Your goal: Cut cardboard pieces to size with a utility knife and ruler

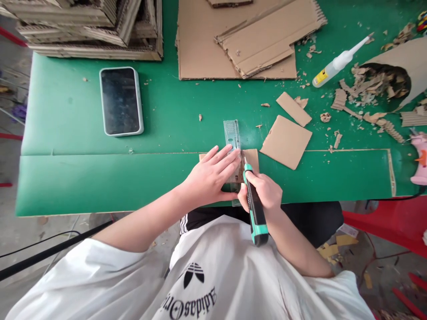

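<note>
My left hand [209,175] lies flat with fingers spread on a clear plastic ruler [231,133], pressing it onto a small cardboard piece [252,158] on the green table [100,178]. Gripped in my right hand [265,191] is a green and black utility knife [253,204]. Its blade tip touches the cardboard right beside the ruler's right edge.
A phone [121,101] lies at the left. Cardboard stacks [100,26] and flat sheets [233,40] sit at the back. Two cut squares [287,141], a glue bottle [336,64], a scrap-filled cardboard cone [390,75] and a pink glue gun [420,160] are on the right.
</note>
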Tool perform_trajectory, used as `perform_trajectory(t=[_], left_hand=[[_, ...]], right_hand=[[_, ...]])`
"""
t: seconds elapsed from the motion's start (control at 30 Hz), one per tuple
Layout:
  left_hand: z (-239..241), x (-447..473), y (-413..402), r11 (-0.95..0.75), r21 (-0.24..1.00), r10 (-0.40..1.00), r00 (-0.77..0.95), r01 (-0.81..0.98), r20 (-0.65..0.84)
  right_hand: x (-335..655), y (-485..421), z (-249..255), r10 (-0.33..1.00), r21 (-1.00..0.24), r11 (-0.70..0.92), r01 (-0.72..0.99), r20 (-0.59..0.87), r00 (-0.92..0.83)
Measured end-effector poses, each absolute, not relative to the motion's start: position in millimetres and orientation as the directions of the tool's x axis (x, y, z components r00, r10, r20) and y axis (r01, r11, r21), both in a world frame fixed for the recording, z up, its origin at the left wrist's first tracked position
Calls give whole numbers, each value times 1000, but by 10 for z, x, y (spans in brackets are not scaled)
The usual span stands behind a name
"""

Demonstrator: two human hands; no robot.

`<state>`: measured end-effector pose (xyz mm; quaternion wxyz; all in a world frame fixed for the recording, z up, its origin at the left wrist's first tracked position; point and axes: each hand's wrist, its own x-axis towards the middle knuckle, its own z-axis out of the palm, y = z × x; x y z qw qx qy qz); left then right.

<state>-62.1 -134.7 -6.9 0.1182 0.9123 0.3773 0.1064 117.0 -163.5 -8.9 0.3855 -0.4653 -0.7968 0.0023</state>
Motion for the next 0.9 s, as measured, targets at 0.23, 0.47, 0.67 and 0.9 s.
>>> perform_trajectory(t=[0.23,0.47,0.67,0.9], left_hand=[[-68,-614,-1344,-687,281,716,690,670,105],[-75,-608,-1346,-685,271,718,690,676,96],[-80,-610,-1343,-680,288,720,688,674,92],[-81,-611,-1343,-680,295,719,690,672,87]], right_hand=[[1161,-1665,-96,733,-341,554,759,632,-251],[1155,-1689,-118,754,-333,520,787,611,-241],[1155,-1693,-108,736,-337,544,769,631,-244],[1172,-1757,-126,757,-352,528,773,609,-239]])
